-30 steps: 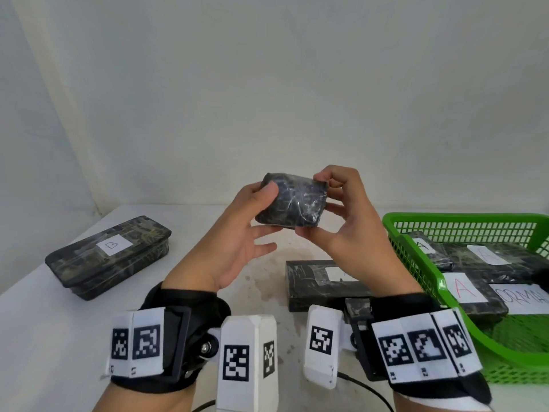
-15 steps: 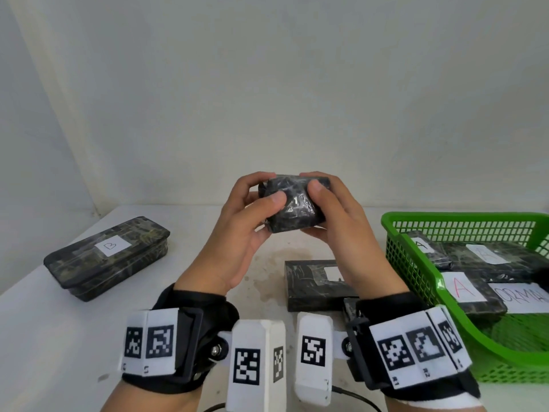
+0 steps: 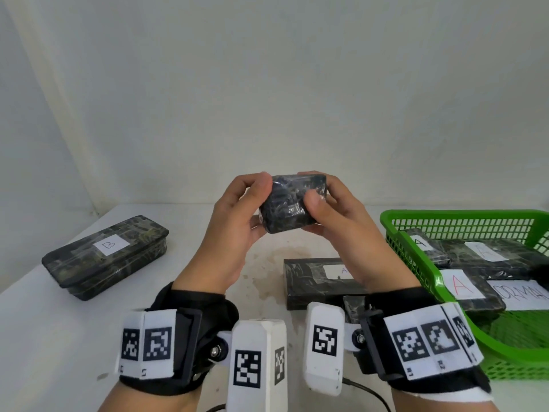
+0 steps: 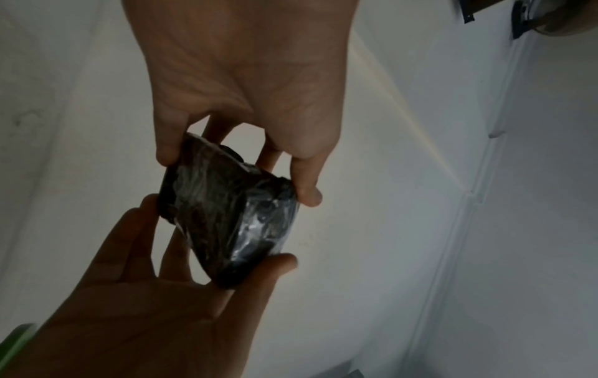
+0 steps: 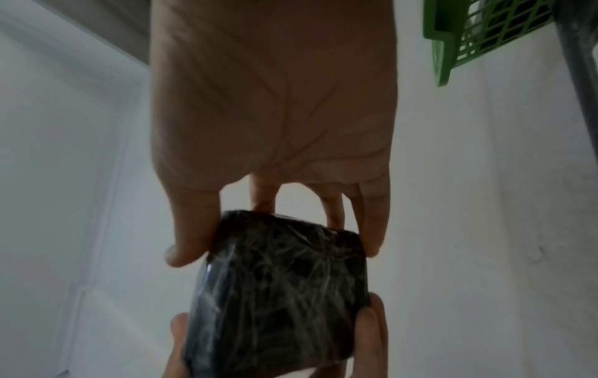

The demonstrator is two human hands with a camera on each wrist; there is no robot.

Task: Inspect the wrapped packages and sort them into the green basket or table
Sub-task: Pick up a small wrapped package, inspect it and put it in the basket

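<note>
A small black package (image 3: 292, 203) wrapped in clear film is held in the air above the table, in front of me. My left hand (image 3: 252, 200) grips its left side, thumb on the near face. My right hand (image 3: 323, 194) grips its right side the same way. The face turned toward me shows no label. The left wrist view shows the package (image 4: 226, 217) pinched between both hands, and the right wrist view shows its wrinkled film (image 5: 278, 294) close up. The green basket (image 3: 395, 224) stands at the right, with several packages marked A (image 3: 463, 285) inside.
A long dark package labelled B (image 3: 107, 254) lies on the white table (image 3: 44, 337) at the left. A flat black package with a white label (image 3: 320, 278) lies below my hands, beside the basket. A wall closes off the back of the table.
The package has been turned between my hands. Both thumbs have come round onto its near face, where before the hands held it by its ends. It stays at about the same height.
</note>
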